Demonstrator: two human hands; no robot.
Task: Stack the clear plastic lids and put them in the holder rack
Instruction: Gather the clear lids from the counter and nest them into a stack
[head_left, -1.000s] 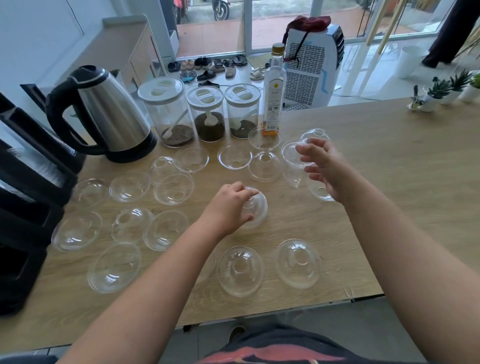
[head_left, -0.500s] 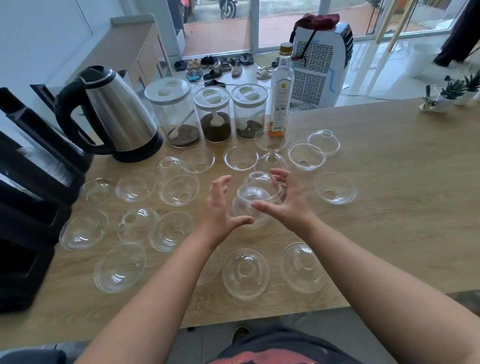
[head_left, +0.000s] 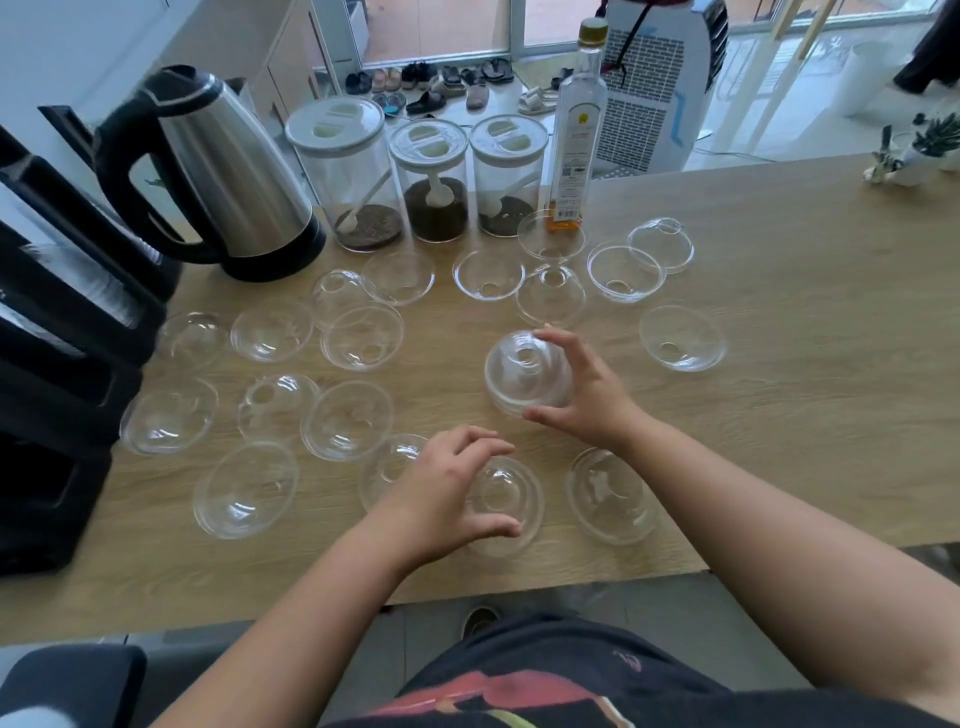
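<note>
The right hand (head_left: 582, 395) holds the small stack of clear domed plastic lids (head_left: 527, 376) above the wooden desk (head_left: 779, 415) while the left hand's spread fingers (head_left: 480, 441) hover over a loose lid (head_left: 506, 499); slick nested domes may slip apart.

The left hand (head_left: 447, 493) covers part of the lid (head_left: 506, 506) beneath it. Left of it, the black rack (head_left: 57, 364) is edge-cropped and motion-blurred.
</note>
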